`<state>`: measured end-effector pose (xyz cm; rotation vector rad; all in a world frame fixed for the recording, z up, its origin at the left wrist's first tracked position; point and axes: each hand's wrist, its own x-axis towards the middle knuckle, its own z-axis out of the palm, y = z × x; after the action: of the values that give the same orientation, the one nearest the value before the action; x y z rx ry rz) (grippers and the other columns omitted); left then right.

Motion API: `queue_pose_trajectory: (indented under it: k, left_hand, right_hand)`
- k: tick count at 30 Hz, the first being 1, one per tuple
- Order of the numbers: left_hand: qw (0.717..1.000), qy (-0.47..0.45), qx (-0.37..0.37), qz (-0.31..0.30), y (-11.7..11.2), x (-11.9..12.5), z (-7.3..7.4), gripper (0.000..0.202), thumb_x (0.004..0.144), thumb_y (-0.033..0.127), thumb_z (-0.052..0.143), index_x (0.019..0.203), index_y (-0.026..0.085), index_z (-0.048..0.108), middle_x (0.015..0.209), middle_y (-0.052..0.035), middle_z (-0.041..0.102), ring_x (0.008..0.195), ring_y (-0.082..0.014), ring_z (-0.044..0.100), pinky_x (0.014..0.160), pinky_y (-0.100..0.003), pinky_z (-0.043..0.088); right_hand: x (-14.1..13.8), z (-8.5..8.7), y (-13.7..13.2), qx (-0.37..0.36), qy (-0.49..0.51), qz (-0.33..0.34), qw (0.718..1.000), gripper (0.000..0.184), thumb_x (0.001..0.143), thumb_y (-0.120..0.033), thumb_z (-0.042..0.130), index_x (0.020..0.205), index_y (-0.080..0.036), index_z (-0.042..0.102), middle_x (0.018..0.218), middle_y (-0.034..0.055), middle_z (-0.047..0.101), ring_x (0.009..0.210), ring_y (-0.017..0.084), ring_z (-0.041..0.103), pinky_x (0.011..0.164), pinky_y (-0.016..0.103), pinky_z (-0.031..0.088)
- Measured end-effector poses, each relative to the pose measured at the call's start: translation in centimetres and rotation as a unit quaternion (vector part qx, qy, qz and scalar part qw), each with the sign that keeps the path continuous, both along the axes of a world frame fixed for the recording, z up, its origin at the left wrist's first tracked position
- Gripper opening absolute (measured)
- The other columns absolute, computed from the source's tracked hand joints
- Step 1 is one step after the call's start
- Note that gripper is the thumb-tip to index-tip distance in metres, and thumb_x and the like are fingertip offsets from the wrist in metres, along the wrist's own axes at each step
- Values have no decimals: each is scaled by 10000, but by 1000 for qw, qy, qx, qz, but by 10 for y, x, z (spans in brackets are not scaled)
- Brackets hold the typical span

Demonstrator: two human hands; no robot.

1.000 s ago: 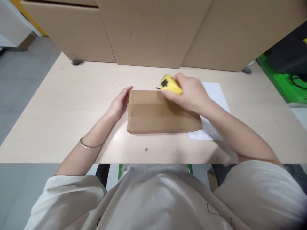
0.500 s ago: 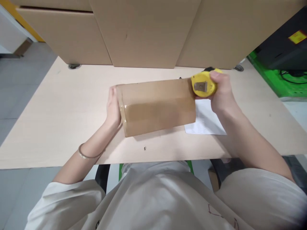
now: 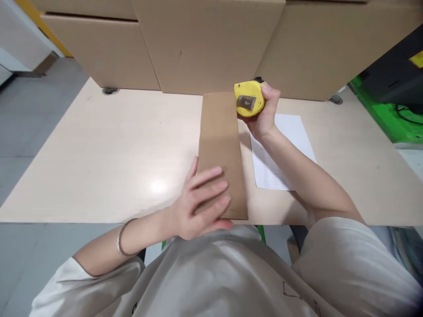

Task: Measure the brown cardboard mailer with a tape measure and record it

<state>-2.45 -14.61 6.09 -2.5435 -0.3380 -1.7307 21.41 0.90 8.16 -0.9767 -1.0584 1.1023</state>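
Note:
A long brown cardboard box (image 3: 220, 136) lies with its length running away from me, its far end close to the large cartons. Across the near end of its top my left hand (image 3: 203, 202) rests with fingers spread, the thumb along the left edge. A yellow tape measure (image 3: 249, 99) with a metal belt clip is gripped in my right hand (image 3: 266, 116). It sits against the box's far right corner. No pulled-out blade can be made out, and the fingers behind the tape measure are partly hidden.
Large cardboard cartons (image 3: 208, 48) line the back of the pale table (image 3: 109, 154). A printed white sheet (image 3: 271, 171) lies under my right forearm. At the right stands a black object (image 3: 390, 61) on a green surface (image 3: 380, 114).
The box has turned from lying crosswise to pointing away from me. My left hand has moved from its left end onto its top. The tape measure has shifted left with my right hand.

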Motion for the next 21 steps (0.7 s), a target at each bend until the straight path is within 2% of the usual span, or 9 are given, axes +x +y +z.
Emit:
queue_pose_trajectory:
  k: [4, 6, 8, 10, 11, 13, 15, 17, 21]
  left_hand:
    - [997, 70, 29, 3, -6, 9, 7, 305, 1106, 444, 613, 1153, 188, 772, 1246, -80, 777, 1288, -275, 766, 1485, -512, 333]
    - [996, 81, -16, -40, 5, 10, 10, 473, 1112, 558, 561, 1216, 147, 771, 1246, -92, 788, 1317, -274, 754, 1488, -452, 297]
    - [991, 19, -91, -98, 27, 13, 11, 609, 1096, 670, 517, 1278, 142, 763, 1266, -104, 798, 1356, -254, 742, 1431, -376, 385]
    - [960, -132, -200, -143, 56, 18, 11, 535, 1123, 638, 479, 1356, 229, 734, 1321, -70, 786, 1353, -196, 739, 1276, -317, 542]
    - [927, -223, -268, -138, 73, 22, 11, 437, 1150, 578, 454, 1332, 292, 730, 1302, -39, 776, 1325, -179, 742, 1220, -326, 578]
    - [840, -282, -458, -70, 105, 31, 11, 241, 1111, 502, 595, 1220, 317, 704, 1367, -35, 712, 1437, -249, 687, 1314, -456, 503]
    - [822, -242, -515, -16, 130, 39, 9, 324, 1027, 487, 753, 1303, 345, 661, 1494, -28, 644, 1584, -309, 574, 1342, -511, 457]
    - [818, -210, -535, -25, 146, 45, 4, 495, 968, 481, 826, 1405, 376, 620, 1544, -32, 630, 1627, -338, 529, 1331, -526, 460]
    - [818, -190, -540, -54, 147, 50, -2, 610, 977, 505, 757, 1545, 381, 572, 1508, -46, 701, 1529, -323, 626, 1279, -500, 518]
  right_hand:
    - [12, 23, -1, 46, -37, 14, 998, 471, 790, -716, 666, 935, -279, 566, 881, 42, 627, 879, 241, 692, 586, 281, 474]
    - [21, 43, 0, 53, -48, 29, 997, 389, 758, -607, 685, 916, -254, 644, 851, 53, 639, 748, 207, 633, 521, 282, 381]
    - [26, 63, 2, 48, -82, 64, 993, 346, 753, -557, 678, 888, -239, 693, 855, 74, 665, 688, 202, 594, 480, 306, 303]
    - [25, 80, 3, 35, -135, 113, 984, 274, 790, -520, 674, 856, -254, 673, 867, 73, 670, 702, 213, 596, 485, 320, 315]
    - [23, 88, 3, 27, -159, 133, 978, 234, 810, -490, 688, 847, -262, 649, 870, 60, 663, 721, 207, 597, 504, 315, 343]
    - [13, 99, 4, 6, -205, 174, 963, 228, 835, -436, 762, 859, -261, 617, 901, 29, 652, 781, 182, 598, 570, 286, 412]
    - [-1, 108, 5, -10, -251, 185, 950, 285, 865, -455, 816, 885, -246, 622, 933, 19, 645, 805, 159, 577, 601, 258, 427]
    - [-14, 115, 5, -23, -304, 187, 934, 287, 899, -459, 800, 893, -227, 631, 917, 20, 624, 766, 144, 542, 567, 251, 388]
    - [-31, 128, 1, -30, -381, 181, 906, 270, 948, -422, 730, 870, -205, 589, 840, 17, 556, 682, 121, 482, 507, 258, 301]
